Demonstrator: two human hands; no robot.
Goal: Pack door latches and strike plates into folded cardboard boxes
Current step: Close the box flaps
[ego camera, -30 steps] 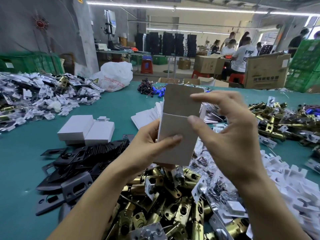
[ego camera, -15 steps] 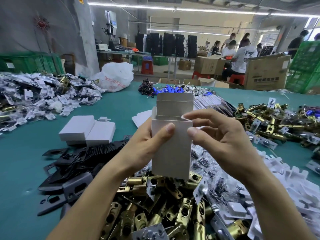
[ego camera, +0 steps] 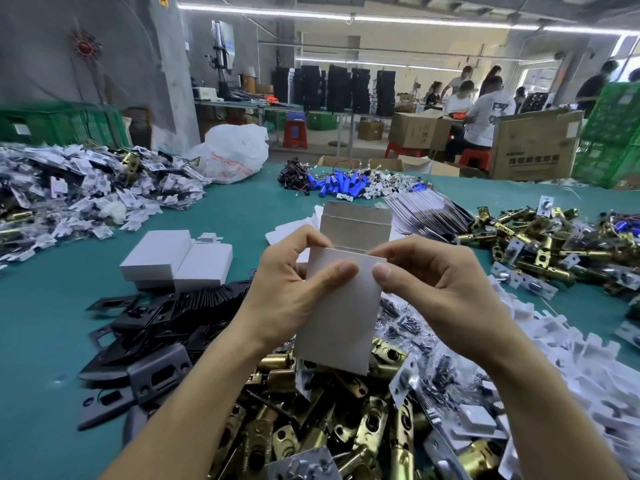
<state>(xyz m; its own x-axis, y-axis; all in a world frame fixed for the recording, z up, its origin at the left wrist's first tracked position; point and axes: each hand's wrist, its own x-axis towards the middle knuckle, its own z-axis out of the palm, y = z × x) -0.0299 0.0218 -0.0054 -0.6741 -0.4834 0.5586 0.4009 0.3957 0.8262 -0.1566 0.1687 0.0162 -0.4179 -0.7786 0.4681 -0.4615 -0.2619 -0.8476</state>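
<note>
Matt white cardboard box (ego camera: 341, 306); shiny brass latches (ego camera: 349, 420); matt blk metal plates (ego camera: 166, 323).

Forearms (ego camera: 194, 393) bare to frame edge; left hand (ego camera: 287, 292), right hand (ego camera: 440, 289) bare; fingernails short, plain.

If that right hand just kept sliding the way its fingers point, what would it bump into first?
The right hand pinches the white box at its open top. Carrying on leftward, its thumb would likely meet the thumb of the left hand first.
</note>
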